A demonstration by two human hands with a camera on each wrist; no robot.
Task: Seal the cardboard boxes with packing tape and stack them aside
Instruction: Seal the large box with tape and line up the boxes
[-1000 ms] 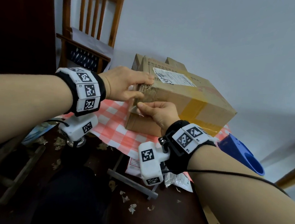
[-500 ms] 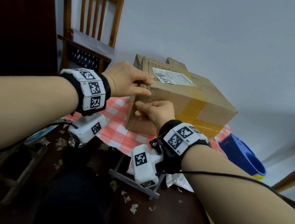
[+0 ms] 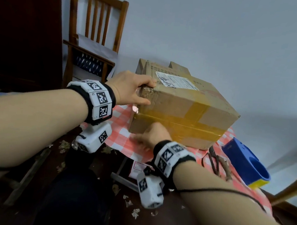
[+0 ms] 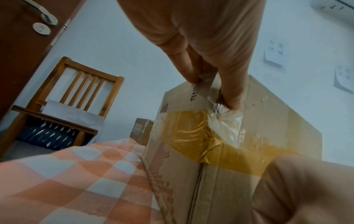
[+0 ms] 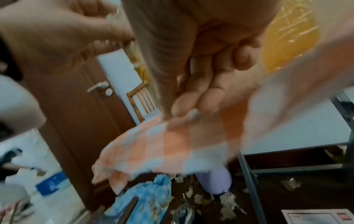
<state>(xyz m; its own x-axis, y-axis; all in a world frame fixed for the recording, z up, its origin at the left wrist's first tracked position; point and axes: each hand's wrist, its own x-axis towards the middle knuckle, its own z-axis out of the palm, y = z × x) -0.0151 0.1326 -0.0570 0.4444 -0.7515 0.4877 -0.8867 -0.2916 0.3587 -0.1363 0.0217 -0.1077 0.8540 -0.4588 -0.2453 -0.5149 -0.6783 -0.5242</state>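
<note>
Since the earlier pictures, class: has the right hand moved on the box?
Yes. The right hand has dropped from the cardboard box's upper near corner to its bottom edge, by the checked cloth.

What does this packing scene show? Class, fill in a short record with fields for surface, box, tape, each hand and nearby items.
surface: table with orange checked cloth
box: cardboard box resting on the cloth
tape: yellow-brown tape crossing its near side
left hand: grips the box's upper near corner
right hand: low at the box's bottom edge; grip unclear
nearby: blue tape dispenser, wooden chair
</note>
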